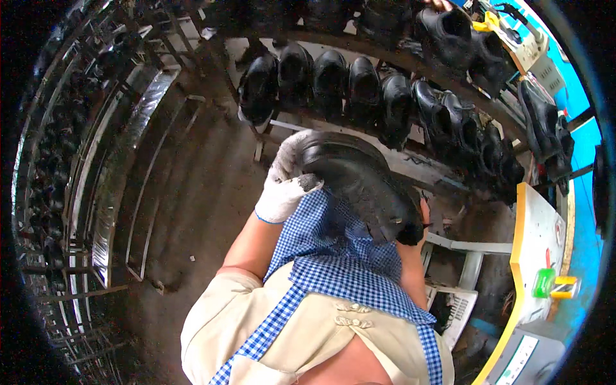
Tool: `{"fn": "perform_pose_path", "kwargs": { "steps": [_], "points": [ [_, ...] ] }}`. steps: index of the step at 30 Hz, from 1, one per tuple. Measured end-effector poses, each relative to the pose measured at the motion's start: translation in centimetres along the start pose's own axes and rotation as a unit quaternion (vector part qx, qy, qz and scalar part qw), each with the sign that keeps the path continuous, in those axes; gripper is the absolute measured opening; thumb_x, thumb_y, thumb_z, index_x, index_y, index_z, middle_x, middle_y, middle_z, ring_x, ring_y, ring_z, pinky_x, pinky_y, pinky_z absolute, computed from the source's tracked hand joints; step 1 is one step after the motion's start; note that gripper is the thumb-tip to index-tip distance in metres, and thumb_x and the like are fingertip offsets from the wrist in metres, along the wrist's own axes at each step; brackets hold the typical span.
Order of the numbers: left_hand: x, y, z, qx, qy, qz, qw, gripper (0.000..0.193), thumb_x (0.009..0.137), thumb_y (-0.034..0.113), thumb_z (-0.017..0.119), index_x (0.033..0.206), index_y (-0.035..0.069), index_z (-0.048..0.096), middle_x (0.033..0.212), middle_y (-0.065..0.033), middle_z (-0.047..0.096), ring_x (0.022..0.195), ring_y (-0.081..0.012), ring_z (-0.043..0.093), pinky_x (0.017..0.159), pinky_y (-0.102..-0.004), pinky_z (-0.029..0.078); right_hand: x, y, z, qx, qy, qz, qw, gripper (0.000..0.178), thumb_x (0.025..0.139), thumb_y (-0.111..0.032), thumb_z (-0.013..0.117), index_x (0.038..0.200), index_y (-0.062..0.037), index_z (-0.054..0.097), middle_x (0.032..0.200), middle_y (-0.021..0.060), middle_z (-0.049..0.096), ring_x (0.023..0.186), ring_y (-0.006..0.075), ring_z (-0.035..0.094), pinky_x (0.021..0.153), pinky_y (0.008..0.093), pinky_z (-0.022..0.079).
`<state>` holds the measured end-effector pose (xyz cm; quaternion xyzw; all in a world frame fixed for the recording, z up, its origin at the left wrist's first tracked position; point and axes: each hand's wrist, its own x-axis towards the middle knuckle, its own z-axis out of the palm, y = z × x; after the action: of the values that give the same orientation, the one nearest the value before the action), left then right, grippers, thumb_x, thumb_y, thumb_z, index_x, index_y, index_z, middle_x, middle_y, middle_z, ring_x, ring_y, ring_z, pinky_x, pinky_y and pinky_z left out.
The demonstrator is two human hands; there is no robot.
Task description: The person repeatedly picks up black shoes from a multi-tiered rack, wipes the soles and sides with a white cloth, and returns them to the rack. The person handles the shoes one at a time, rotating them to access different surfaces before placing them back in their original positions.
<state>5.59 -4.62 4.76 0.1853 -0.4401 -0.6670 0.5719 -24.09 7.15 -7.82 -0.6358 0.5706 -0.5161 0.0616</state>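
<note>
A black shoe [366, 176] is held up in front of my chest, tilted with one end down toward the right. My left hand [289, 183], in a white knit glove with dark smudges on the thumb, is closed around the shoe's upper left end. At its lower right end is my right hand [425, 212], mostly behind the shoe. Only a strip of bare skin shows there, and its fingers are hidden. A blue-and-white checked apron [359, 276] hangs below the shoe.
Black shoes [330, 74] stand in a row on a rack ahead, with more [443, 38] on the shelf above. Metal racks [102, 212] line the left side. A yellow-edged white panel [536, 237] with a green-labelled roll [545, 282] and a grey box [526, 359] stand at right.
</note>
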Motion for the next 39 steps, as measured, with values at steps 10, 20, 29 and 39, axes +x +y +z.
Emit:
{"fn": "perform_pose_path", "kwargs": {
  "steps": [10, 20, 29, 39],
  "points": [
    [0.4, 0.4, -0.3, 0.284, 0.119, 0.065, 0.949, 0.052, 0.093, 0.003, 0.053, 0.142, 0.005, 0.039, 0.142, -0.0102, 0.044, 0.131, -0.021, 0.041, 0.112, -0.032, 0.031, 1.8, -7.1, -3.2, 0.317, -0.096, 0.232, 0.915, 0.091, 0.062, -0.002, 0.085, 0.139, -0.0069, 0.037, 0.13, 0.0147, 0.054, 0.12, 0.0284, 0.055, 0.102, 0.0402, 0.044],
    [0.6, -1.6, -0.7, 0.103, 0.113, 0.016, 0.988, 0.055, 0.093, 0.01, 0.057, 0.145, 0.005, 0.037, 0.139, -0.0083, 0.048, 0.129, -0.0191, 0.044, 0.109, -0.0307, 0.033, 2.3, -7.0, -3.5, 0.331, -0.11, 0.125, 0.929, 0.101, 0.055, -0.005, 0.09, 0.138, -0.001, 0.034, 0.13, 0.0163, 0.053, 0.117, 0.0276, 0.056, 0.1, 0.0432, 0.045],
    [-0.5, -2.9, 0.0, -0.01, -0.003, -0.082, 0.997, 0.058, 0.094, 0.03, 0.061, 0.138, -0.002, 0.041, 0.114, -0.0165, 0.061, 0.091, -0.0248, 0.065, 0.075, -0.0381, 0.058, 2.0, -4.0, -8.8, 0.499, 0.161, 0.259, 0.812, 0.058, 0.065, -0.009, 0.057, 0.122, -0.0001, 0.052, 0.101, 0.0124, 0.063, 0.058, 0.023, 0.059, 0.043, 0.031, 0.049],
    [-1.9, -5.0, 0.4, -0.078, 0.021, -0.169, 0.982, 0.032, 0.098, 0.014, 0.051, 0.126, -0.001, 0.051, 0.101, -0.0143, 0.066, 0.082, -0.0221, 0.067, 0.071, -0.0376, 0.059, 17.4, -2.5, -14.6, 0.216, 0.413, 0.11, 0.878, 0.064, 0.074, 0.001, 0.077, 0.126, -0.003, 0.039, 0.102, 0.0107, 0.061, 0.065, 0.0148, 0.062, 0.049, 0.0247, 0.054]
  ]
}}
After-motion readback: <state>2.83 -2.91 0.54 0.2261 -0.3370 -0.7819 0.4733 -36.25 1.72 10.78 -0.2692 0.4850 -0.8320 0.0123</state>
